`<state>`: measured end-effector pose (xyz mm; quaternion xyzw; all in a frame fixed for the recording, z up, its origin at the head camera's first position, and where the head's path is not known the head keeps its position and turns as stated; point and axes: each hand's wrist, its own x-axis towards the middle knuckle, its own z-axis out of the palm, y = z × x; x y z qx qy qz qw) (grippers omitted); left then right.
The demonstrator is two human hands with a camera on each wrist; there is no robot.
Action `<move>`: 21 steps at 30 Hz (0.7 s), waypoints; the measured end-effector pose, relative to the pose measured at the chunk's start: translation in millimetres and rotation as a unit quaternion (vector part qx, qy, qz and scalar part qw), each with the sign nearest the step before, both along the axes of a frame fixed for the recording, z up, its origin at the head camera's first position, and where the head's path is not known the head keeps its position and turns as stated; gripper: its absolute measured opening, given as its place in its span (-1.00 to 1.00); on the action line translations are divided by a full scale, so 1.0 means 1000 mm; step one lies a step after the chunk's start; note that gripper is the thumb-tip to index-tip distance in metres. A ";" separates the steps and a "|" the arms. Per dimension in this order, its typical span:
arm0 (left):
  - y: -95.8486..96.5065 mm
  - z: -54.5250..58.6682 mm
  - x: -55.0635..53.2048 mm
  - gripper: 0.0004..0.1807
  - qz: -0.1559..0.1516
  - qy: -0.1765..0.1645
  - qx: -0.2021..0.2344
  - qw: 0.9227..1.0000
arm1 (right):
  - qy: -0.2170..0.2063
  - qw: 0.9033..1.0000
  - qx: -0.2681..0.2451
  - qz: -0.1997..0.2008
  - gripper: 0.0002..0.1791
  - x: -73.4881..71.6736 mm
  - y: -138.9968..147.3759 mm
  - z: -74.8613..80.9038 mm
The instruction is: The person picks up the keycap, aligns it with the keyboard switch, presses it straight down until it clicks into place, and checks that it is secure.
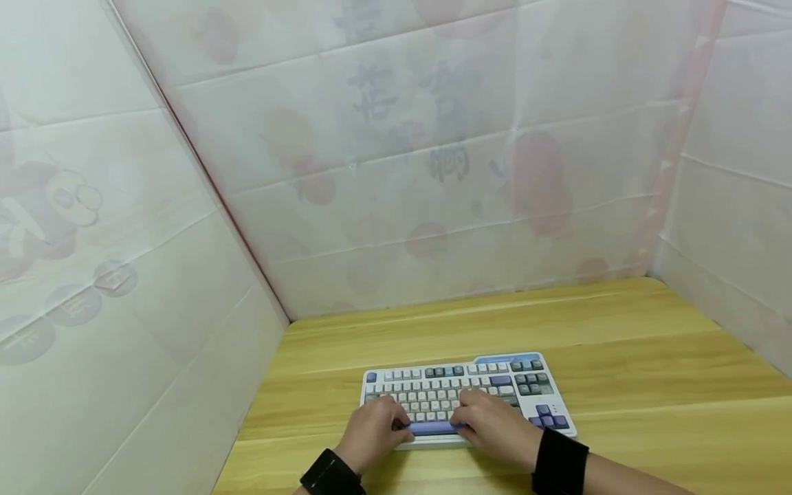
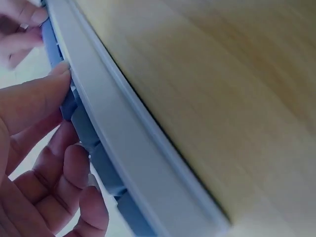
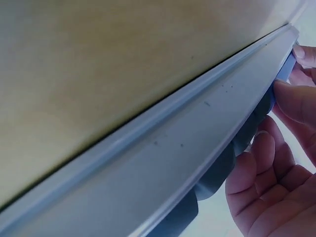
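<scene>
A white compact keyboard [image 1: 559,399] with beige, grey and purple keys lies on the wooden table. Both hands are at its long purple space bar [image 1: 433,428] along the front row. My left hand [image 1: 373,427] pinches the bar's left end, its thumb [image 2: 52,88] at the front edge and the index finger behind. At the other end my right hand [image 1: 495,424] pinches likewise, its thumb [image 3: 297,100] on the front side. The remaining fingers of each hand curl over the keys. In both wrist views the keyboard's pale front side runs diagonally, with grey keys above it.
The wood-grain table [image 1: 346,344] stretches behind and to both sides of the keyboard. Pale, creased printed sheets [image 1: 396,206] stand as walls at the back, left and right. A black band [image 1: 559,462] wraps the right wrist, and another band [image 1: 332,474] the left.
</scene>
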<state>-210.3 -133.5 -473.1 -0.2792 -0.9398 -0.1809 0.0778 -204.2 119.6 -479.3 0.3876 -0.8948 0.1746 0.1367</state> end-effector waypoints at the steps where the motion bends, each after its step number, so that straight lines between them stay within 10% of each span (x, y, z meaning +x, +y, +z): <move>1: 0.001 0.001 0.002 -0.87 -0.012 0.036 -0.024 0.999 | 0.008 1.000 0.007 -0.001 -0.90 0.001 0.000 0.000; 7: 0.012 0.007 0.023 -0.71 -0.032 0.192 -0.178 0.965 | 0.124 0.988 0.086 -0.011 -0.89 0.013 -0.005 0.000; 13: 0.019 0.010 0.036 -0.51 -0.006 0.135 -0.253 0.958 | 0.157 0.979 0.131 -0.019 -0.75 0.028 -0.007 -0.002; 21: 0.024 0.018 0.039 -0.51 0.008 0.108 -0.236 0.966 | 0.103 0.982 0.158 -0.027 -0.65 0.030 -0.006 0.007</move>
